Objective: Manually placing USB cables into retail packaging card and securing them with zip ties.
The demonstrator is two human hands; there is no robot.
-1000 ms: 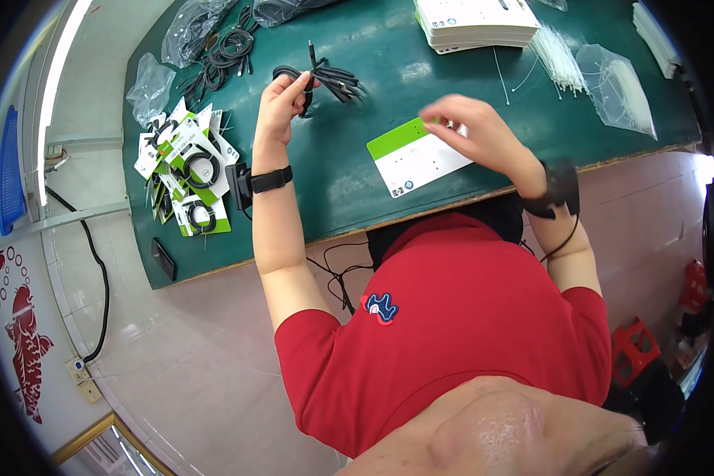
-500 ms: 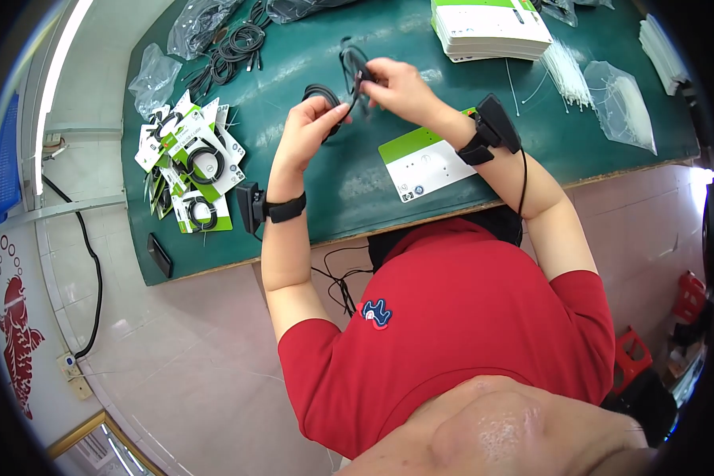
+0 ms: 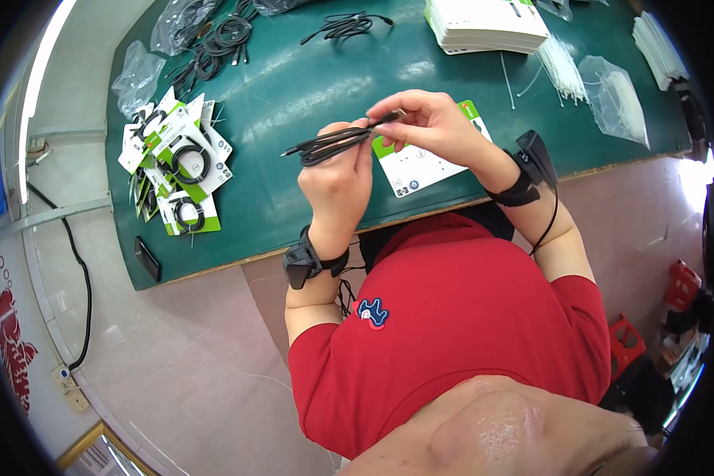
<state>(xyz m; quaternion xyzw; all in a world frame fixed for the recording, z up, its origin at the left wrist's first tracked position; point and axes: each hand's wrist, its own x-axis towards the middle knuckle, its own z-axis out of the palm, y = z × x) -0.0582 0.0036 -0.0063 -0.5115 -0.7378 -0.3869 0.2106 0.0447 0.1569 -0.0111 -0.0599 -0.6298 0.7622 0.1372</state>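
Observation:
A coiled black cable (image 3: 325,148) is held up over the table, its loops gripped in my left hand (image 3: 335,178), which is closed round them. Between the fingertips of my right hand (image 3: 438,127) is the plug end of the same cable, close to the left fingers. Under and beside the right hand lies a white and green card (image 3: 427,170), partly hidden by it. A second black cable coil (image 3: 347,28) rests apart at the far middle of the table.
Carded cables (image 3: 178,159) are heaped at the left, near a small black object (image 3: 147,259). More black cables (image 3: 218,47) and plastic bags lie behind them. A stack of cards (image 3: 488,30), white zip ties (image 3: 562,70) and a bag of ties (image 3: 617,103) occupy the far right of the green table (image 3: 270,214).
One cable coil now lies at the far middle of the table, out of my hands. Both hands have come nearer to me and together, the left turned over with the other coil.

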